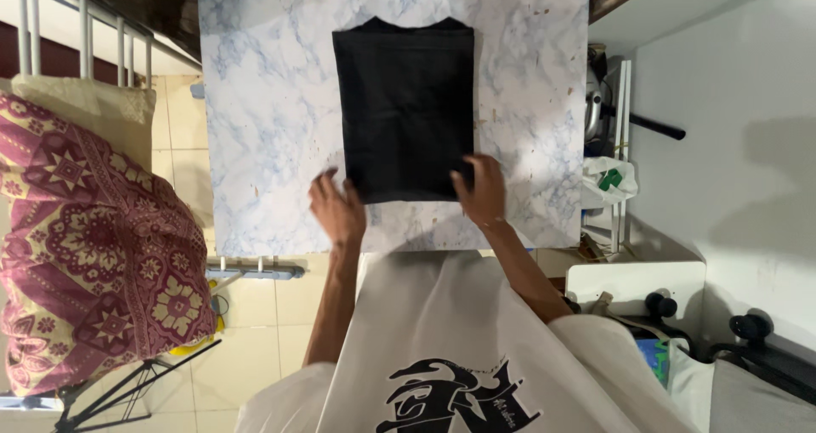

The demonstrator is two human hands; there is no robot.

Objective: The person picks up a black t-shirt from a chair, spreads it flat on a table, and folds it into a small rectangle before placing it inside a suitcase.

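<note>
Black folded cloth (404,110), rectangular | marble-patterned table (255,101) | left hand (337,208), right hand (482,188): fingers pinching near corners

Marble-patterned white and blue table (255,101), folded black garment (406,110) lying flat on it

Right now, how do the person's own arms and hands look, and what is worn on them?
Both forearms are bare. The left hand and the right hand wear no gloves, and no rings, watch or bracelet can be seen. Short, loose white sleeves cover the upper arms only. They belong to a white shirt with a black graphic print on its front.
</note>
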